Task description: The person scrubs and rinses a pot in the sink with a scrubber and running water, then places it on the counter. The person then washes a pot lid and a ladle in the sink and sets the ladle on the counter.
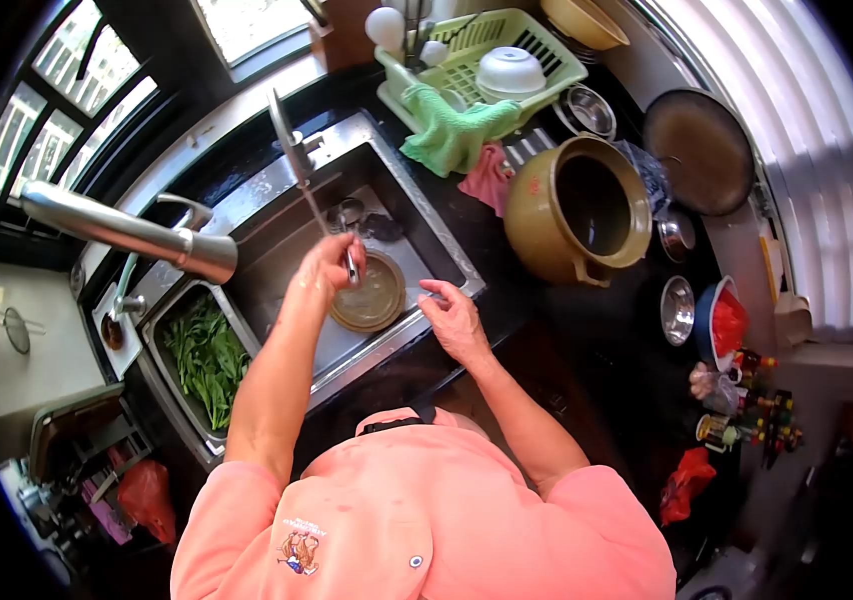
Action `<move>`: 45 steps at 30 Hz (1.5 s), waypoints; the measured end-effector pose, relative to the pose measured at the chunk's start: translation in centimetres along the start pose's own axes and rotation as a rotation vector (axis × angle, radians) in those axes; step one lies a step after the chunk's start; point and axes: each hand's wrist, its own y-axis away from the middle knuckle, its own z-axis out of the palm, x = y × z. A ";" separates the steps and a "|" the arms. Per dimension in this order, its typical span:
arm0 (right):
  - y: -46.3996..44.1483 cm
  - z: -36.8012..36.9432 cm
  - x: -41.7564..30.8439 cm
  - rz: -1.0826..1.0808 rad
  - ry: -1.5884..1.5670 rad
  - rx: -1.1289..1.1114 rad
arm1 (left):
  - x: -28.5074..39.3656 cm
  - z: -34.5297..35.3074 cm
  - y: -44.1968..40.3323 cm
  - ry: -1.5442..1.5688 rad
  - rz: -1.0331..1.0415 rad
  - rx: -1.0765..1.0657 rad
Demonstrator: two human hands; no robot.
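My left hand is closed around a metal handle over the sink. What the handle's other end looks like is hidden. A thin stream of water from the tap falls close to this hand. Below it a round brown lid lies in the basin. Beyond, near the drain, are a small round metal piece and a dark lump I cannot identify. My right hand hovers by the sink's front right rim, fingers loosely bent and apart, with nothing visible in them.
Leafy greens fill the smaller basin at left, beneath a large steel faucet. On the right counter stands a big brown clay pot. A green dish rack with a white bowl and a green cloth sits behind.
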 end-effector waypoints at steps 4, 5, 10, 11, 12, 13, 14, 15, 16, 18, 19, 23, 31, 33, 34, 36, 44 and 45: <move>-2.4 3.7 -0.6 -0.217 0.166 -0.017 | -6.8 -6.5 8.4 -0.541 0.317 0.230; -3.3 5.3 -0.4 -0.277 0.205 -0.028 | -8.3 -8.3 10.0 -0.672 0.412 0.265; -8.9 14.9 -0.1 -0.797 0.543 0.104 | -11.7 -14.0 15.3 -1.309 0.817 0.563; -9.9 16.7 0.2 -0.903 0.583 0.115 | -12.1 -13.1 17.5 -1.358 0.823 0.595; -10.8 18.8 1.5 -0.883 0.538 0.076 | -12.6 -12.4 19.1 -1.358 0.793 0.607; -11.7 19.4 1.5 -0.677 0.482 -0.108 | -13.0 -12.7 20.2 -1.374 0.812 0.631; -12.8 19.6 1.6 -0.464 0.429 -0.287 | -13.4 -13.2 21.1 -1.391 0.829 0.654; -14.1 20.5 1.8 -0.249 0.383 -0.474 | -13.7 -14.0 21.7 -1.393 0.843 0.686; -15.2 21.2 2.4 -0.052 0.061 -0.578 | -13.7 -14.5 22.4 -1.419 0.841 0.669; -16.2 19.2 2.2 0.314 -0.142 -0.733 | -13.5 -15.2 23.2 -1.364 0.845 0.598; -16.7 19.0 3.3 0.373 -0.357 -0.766 | -13.1 -15.3 23.3 -1.336 0.848 0.558; -13.3 17.7 4.1 -0.448 0.052 -0.269 | -10.7 -16.2 21.5 -1.231 0.670 0.413; -13.2 12.2 0.1 -0.590 0.399 -0.495 | -7.9 -13.4 21.9 -1.934 0.968 0.475; -14.9 12.3 0.5 -0.344 0.357 -0.570 | -8.0 -14.0 22.1 -1.973 1.041 0.486; -16.8 12.6 1.6 -0.189 0.334 -0.657 | -8.1 -15.0 21.9 -2.006 1.069 0.478; -18.0 13.0 2.4 0.033 0.184 -0.803 | -8.6 -15.7 22.1 -1.957 1.150 0.444; -21.3 15.2 4.2 0.845 -0.936 -0.798 | -11.1 -14.0 21.4 -1.476 1.012 0.558; -22.4 16.0 6.3 0.888 -0.994 -0.717 | -11.1 -13.2 21.2 -1.435 0.970 0.591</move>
